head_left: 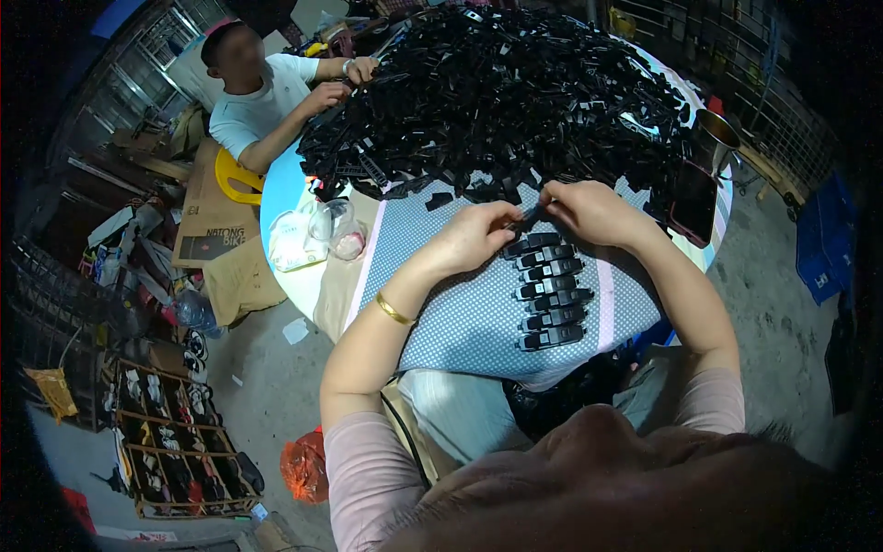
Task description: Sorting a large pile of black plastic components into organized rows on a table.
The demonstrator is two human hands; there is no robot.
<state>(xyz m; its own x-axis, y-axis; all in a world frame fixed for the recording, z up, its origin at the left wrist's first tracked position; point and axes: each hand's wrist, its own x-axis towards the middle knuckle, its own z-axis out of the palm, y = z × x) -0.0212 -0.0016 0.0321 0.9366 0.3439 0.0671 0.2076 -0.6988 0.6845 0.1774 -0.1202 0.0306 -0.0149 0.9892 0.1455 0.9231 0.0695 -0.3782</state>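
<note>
My left hand [476,237] and my right hand [589,212] meet over the cloth near the front of the round table, fingertips pinched together. Between them is a small black plastic part [531,219], mostly covered by the fingers; its exact kind cannot be made out. Just below my hands, a column of several black plastic clip-like pieces [552,302] lies side by side on the patterned cloth [441,317]. Beyond my fingers rises a large heap of loose black plastic parts [497,101], some strays lying at its near edge.
Clear plastic cups [342,230] and a plastic bag [294,241] sit at the table's left. At the right are a metal cup [716,138] and a dark phone-like slab [692,204]. Across the heap's left side, another person [267,101] handles parts. A shoe rack [179,442] stands on the floor.
</note>
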